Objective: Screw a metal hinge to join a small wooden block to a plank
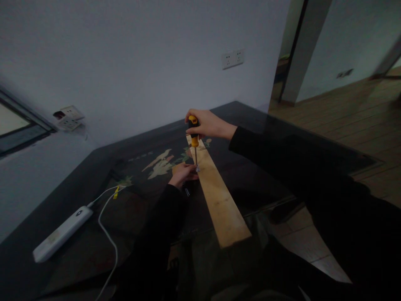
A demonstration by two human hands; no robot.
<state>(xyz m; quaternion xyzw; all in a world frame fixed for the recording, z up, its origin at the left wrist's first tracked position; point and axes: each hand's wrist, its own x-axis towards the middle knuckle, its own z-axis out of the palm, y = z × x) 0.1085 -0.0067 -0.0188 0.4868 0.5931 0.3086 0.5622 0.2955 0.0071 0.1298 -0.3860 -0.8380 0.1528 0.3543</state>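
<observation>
My right hand (208, 124) is closed around the yellow and black handle of a screwdriver (194, 141), which stands nearly upright. Its shaft points down to a small shiny metal piece (197, 169) at the left edge of a long wooden plank (219, 198). My left hand (184, 173) is low beside that edge, fingertips closed at the metal piece; its exact shape is too small to make out. A light wooden piece (178, 167) shows partly behind my left hand. Just below the fingers lies a small dark object (187, 190), its kind unclear.
The plank's near end juts past the front edge of the dark table (250, 167), over my lap. At the left lies a white power strip (62, 234) with a white cable (108, 234) and a yellow tag (116, 192). A wall (150, 71) with sockets borders the table's back.
</observation>
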